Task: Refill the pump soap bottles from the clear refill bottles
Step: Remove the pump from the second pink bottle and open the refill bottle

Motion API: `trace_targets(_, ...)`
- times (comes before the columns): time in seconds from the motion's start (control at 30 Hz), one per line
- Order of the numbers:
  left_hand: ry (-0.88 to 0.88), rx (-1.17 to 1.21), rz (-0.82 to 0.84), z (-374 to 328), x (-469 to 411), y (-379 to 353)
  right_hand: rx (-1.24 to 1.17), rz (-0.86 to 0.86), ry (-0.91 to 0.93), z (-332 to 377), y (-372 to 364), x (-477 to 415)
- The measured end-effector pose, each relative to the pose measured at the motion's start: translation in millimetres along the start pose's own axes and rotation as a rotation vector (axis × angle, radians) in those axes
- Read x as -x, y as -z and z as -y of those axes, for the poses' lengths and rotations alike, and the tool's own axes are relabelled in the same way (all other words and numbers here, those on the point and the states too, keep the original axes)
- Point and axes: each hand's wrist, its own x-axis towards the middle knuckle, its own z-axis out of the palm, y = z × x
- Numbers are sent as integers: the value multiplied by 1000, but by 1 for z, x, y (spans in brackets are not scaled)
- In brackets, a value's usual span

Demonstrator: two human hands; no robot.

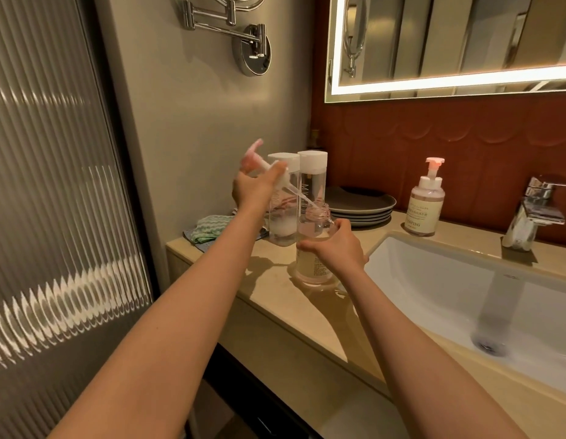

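Observation:
My right hand [337,245] grips an uncapped pump soap bottle [311,264] that stands on the beige counter [307,308] left of the sink. My left hand [254,188] holds its pink-topped pump head [266,166] lifted and tilted, with the dip tube's tip still at the bottle's open neck. Two tall clear refill bottles [311,185] with white caps stand just behind, close to the wall. A second pump soap bottle [425,204], capped, stands by the red backsplash near the faucet.
A stack of grey plates [361,205] sits behind the bottles. A folded green-and-white cloth [209,229] lies at the counter's left end. The white sink [484,299] and chrome faucet [532,213] fill the right. Ribbed glass stands at the left.

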Motion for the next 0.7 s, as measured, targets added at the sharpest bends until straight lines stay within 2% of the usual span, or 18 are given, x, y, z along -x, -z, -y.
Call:
trace_targets(0.07,110,144,-86,7,-6,10,1,10,10,0,0,0)
trace_targets(0.17,202,240,-171,23,-11,21,-34,24,29,-2,2,0)
trace_targets(0.37,392,136,-166,69,-2,27,-200,77,48,-3,5,-2)
trace_targets(0.53,414,-116,-89,96,16,21,-266,102,74,-3,5,-3)
trace_targets(0.7,373,-701,41,106,20,21,-313,133,87,-3,4,-5)
